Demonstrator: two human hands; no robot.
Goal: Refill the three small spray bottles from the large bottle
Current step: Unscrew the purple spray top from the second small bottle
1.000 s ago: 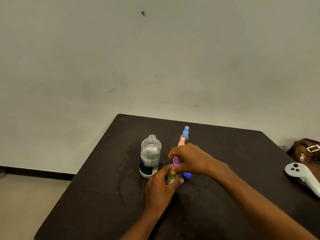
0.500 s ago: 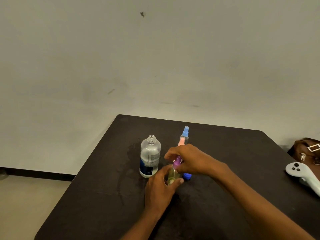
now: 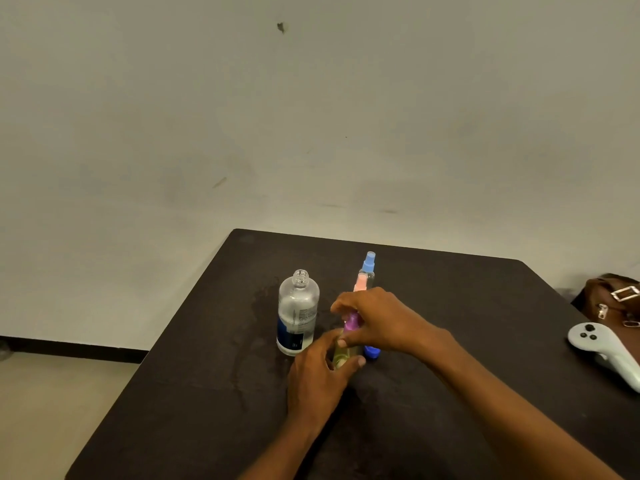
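A large clear bottle (image 3: pixel 298 313) with a dark blue label stands uncapped on the dark table (image 3: pixel 194 393). Just to its right, my left hand (image 3: pixel 317 382) grips the body of a small yellowish spray bottle (image 3: pixel 341 355) that stands on the table. My right hand (image 3: pixel 377 320) pinches that bottle's purple spray top (image 3: pixel 352 322). Behind my right hand stand two more small spray bottles, one with a pink top (image 3: pixel 361 282) and one with a light blue top (image 3: pixel 369 263); their bodies are mostly hidden. A blue cap (image 3: pixel 372 351) lies under my right wrist.
A wet patch (image 3: pixel 263 299) spreads on the table left of and behind the large bottle. A white handheld controller (image 3: pixel 602 348) lies at the table's right edge, and a brown bag (image 3: pixel 613 299) with metal buckles sits behind it. The wall is close behind the table.
My right hand has shifted slightly on the purple top, its fingers turning round it. The left hand and the bottles have stayed where they were.
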